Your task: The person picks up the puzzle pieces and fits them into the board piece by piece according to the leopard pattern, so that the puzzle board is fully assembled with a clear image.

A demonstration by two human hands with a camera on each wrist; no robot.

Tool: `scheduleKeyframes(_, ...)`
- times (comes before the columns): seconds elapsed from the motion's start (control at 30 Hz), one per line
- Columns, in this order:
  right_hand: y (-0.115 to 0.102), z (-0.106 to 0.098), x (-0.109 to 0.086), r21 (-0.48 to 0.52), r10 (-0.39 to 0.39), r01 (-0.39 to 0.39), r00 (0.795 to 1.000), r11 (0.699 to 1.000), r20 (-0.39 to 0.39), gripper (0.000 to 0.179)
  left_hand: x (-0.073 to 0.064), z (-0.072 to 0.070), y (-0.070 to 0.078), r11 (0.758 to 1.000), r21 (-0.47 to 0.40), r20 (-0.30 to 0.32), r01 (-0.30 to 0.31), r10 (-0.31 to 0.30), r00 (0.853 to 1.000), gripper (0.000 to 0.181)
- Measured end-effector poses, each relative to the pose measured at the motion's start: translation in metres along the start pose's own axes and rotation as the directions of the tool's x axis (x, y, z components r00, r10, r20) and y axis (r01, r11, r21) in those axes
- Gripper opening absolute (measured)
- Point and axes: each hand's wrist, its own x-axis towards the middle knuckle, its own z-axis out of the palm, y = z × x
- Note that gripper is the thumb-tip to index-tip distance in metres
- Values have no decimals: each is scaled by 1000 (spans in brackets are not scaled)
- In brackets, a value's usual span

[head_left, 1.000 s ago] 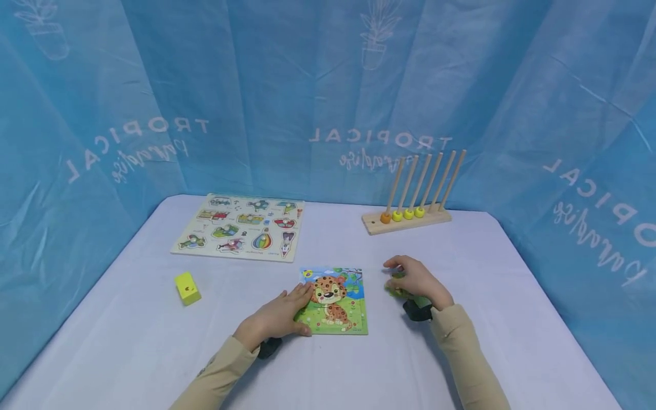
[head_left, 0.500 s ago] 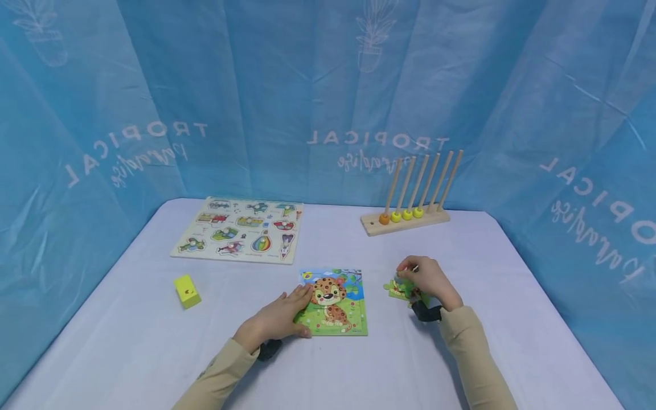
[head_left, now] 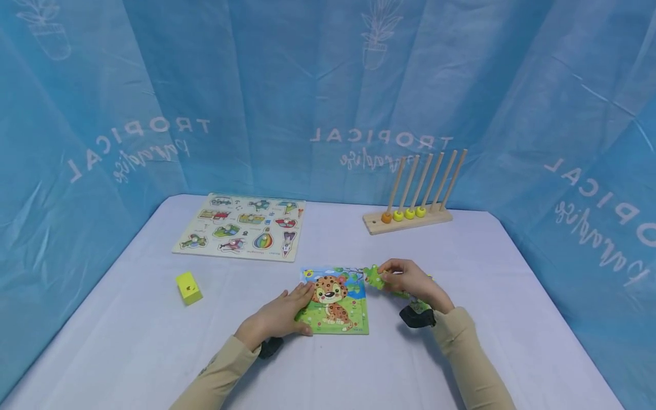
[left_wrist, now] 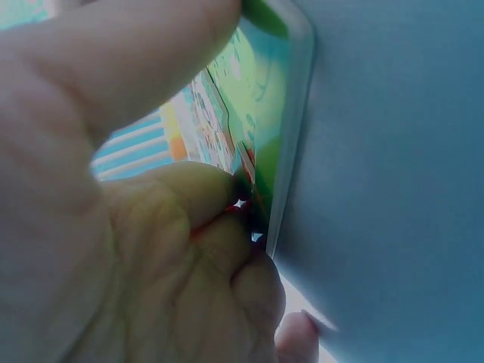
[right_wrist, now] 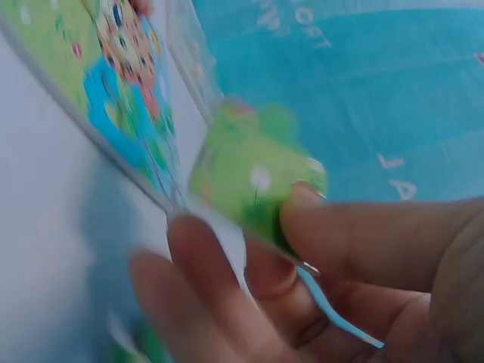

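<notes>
A square jigsaw puzzle (head_left: 359, 313) with a spotted leopard cub lies on the table. My left hand (head_left: 277, 313) rests along its left side, fingers fairly straight; in the left wrist view the thumb and fingers lie about the edge of its board (left_wrist: 281, 144). Between thumb and fingers, my right hand (head_left: 414, 282) pinches a green jigsaw piece (right_wrist: 253, 162) with a pale flower on it. This piece is just beside the puzzle's upper right corner. Below the right hand lie more green pieces (head_left: 421, 307), partly hidden by the hand and wrist.
At the back left lies a board with vehicle pictures (head_left: 246, 245). A yellow block (head_left: 188, 288) sits on the left. A wooden stand with upright rods (head_left: 410, 222) and several beads is at the back right. Blue curtains (head_left: 277, 102) surround the white table (head_left: 328, 376).
My right hand first picked at the pieces on the right, then moved left with one green piece to the puzzle's upper right corner. The left hand stayed in place.
</notes>
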Motion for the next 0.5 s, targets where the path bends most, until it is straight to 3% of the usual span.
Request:
scheduleKeyframes(0.13,-2,21,4,-1,-19,19,999,1000,49,16,1,0,-1,1000,4,3,2,-2,1000,91)
scheduleKeyframes(0.3,-13,67,5,10,10,-11,993,1000,121,19,1,0,-1,1000,-1,3,3,-3,1000,91)
scheduleKeyframes(0.5,-25,118,5,-78,-35,42,995,996,91,18,2,1,-1,1000,-24,-3,6,-6,1000,94)
